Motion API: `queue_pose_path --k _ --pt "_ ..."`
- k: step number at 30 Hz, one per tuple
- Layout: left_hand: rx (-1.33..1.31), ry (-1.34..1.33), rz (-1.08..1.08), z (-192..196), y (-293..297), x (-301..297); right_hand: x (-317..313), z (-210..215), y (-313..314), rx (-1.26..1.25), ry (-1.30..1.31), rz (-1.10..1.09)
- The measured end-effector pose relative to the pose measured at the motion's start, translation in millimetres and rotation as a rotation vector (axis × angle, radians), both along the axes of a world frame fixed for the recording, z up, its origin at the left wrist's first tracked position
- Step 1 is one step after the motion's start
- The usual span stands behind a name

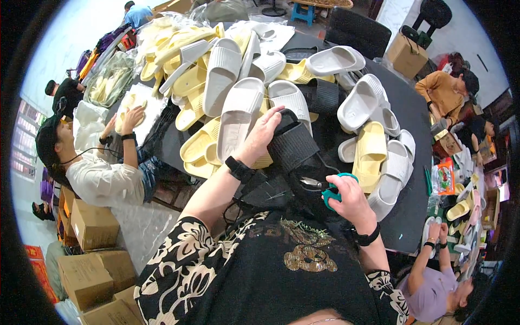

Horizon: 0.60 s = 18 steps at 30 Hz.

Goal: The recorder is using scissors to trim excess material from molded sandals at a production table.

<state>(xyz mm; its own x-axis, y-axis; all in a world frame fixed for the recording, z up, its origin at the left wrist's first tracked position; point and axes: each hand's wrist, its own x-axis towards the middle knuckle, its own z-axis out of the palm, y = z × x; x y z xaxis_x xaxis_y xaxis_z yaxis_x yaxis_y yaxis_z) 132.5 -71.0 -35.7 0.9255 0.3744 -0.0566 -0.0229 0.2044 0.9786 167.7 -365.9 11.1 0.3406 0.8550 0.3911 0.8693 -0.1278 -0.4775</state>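
Note:
My left hand is closed on a black slide slipper, gripping it at one end in front of my chest. To the right, my right hand has its fingers in the teal handles of a pair of scissors. The blades point left, close below the slipper's edge. Just beyond my left hand stands a grey slide on the pile. Another black slide lies farther back. A yellow slide and a light grey slide rest beside my right hand.
The dark table carries a heap of yellow slides at the left. A person in a white shirt works at the left side, and another in a lilac top at the lower right. Cardboard boxes stand on the floor.

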Motion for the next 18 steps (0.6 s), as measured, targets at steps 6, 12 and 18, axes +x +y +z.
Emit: queue_pose_path --k 6,12,18 --pt "-0.208 -0.103 0.106 14.7 -11.1 -2.5 3.2 -13.4 -16.1 0.077 0.067 -0.229" --pt "0.416 0.079 0.375 20.9 14.3 -30.6 43.0 -0.8 -54.3 0.313 0.225 -0.709" --pt "0.675 0.112 0.509 -27.4 50.9 -34.9 104.0 11.5 -91.8 0.304 -0.006 -1.122"
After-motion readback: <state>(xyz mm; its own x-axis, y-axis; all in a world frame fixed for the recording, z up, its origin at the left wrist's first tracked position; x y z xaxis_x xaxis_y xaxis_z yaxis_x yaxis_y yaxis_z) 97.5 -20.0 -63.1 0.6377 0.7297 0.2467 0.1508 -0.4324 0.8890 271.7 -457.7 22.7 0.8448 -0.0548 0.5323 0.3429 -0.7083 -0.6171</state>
